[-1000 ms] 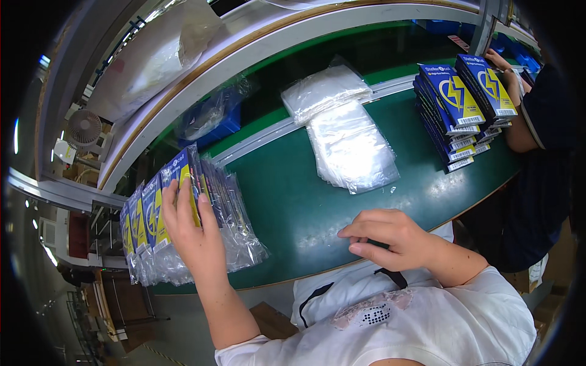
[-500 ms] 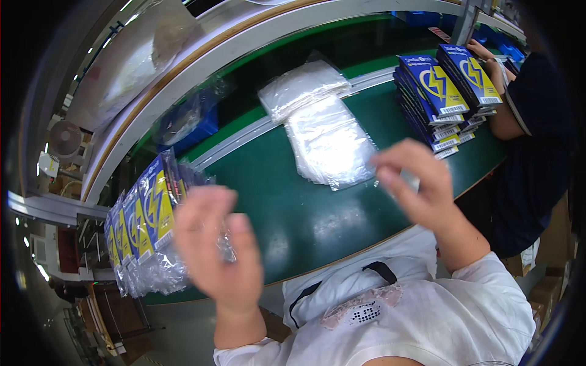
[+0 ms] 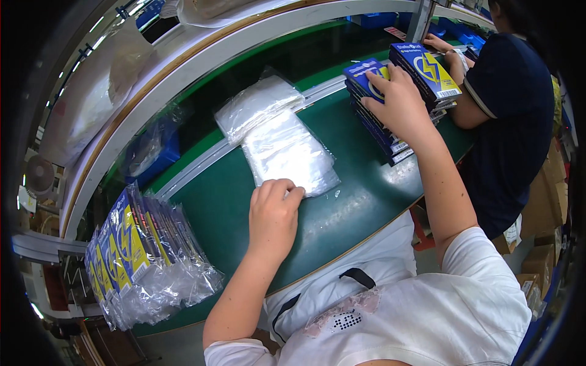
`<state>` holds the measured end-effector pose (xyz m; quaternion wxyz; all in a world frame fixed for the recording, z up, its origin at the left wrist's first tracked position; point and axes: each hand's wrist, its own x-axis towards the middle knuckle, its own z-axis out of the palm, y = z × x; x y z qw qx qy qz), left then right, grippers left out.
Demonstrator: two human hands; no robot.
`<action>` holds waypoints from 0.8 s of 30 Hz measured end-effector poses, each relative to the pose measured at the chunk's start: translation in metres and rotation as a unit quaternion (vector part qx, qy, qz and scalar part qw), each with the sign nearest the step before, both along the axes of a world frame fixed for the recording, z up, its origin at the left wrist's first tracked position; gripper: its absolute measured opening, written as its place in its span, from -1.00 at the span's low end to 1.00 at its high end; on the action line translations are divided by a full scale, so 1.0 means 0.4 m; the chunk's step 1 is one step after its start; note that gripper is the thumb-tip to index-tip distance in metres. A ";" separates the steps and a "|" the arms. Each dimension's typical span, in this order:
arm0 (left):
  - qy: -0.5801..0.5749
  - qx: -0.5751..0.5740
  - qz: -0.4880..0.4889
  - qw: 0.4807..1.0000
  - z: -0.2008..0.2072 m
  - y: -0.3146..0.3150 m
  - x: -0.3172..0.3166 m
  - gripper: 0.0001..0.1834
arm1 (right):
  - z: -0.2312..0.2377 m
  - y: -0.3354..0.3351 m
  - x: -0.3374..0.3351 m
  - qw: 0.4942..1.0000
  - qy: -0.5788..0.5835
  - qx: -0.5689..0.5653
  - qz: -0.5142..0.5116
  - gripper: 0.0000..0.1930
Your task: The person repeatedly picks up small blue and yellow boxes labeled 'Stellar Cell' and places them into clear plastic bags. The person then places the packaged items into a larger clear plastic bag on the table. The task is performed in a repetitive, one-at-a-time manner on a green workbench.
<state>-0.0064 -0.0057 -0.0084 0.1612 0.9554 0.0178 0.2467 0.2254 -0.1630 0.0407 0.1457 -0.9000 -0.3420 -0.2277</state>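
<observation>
Two overlapping stacks of clear plastic bags (image 3: 287, 149) lie on the green table in front of me. My left hand (image 3: 273, 216) is at their near end, its fingers curled and pressed together on the edge of a bag. To the right, my right hand (image 3: 400, 100) lies across the top blue and yellow box (image 3: 361, 68) of a stack, thumb near the left edge and fingers over the top. My palm covers much of that box. Beside it stands a second stack of the same boxes (image 3: 427, 70).
Bagged boxes (image 3: 131, 244) stand in a row at the left end of the table (image 3: 329, 229). A blue bin (image 3: 155, 161) with clear plastic sits behind them. A co-worker in a dark shirt (image 3: 510, 79) is at the right. A metal rail (image 3: 207, 158) runs along the back.
My left hand has come away from beside the bagged boxes and onto the bags' near edge. My right hand has moved up from near the bags onto the box stack. The view has shifted right.
</observation>
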 end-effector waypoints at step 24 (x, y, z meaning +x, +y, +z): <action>-0.059 -0.126 0.058 0.988 0.044 -0.005 0.002 -0.87 | -0.116 -0.042 -0.291 0.275 0.859 0.343 0.263 -0.32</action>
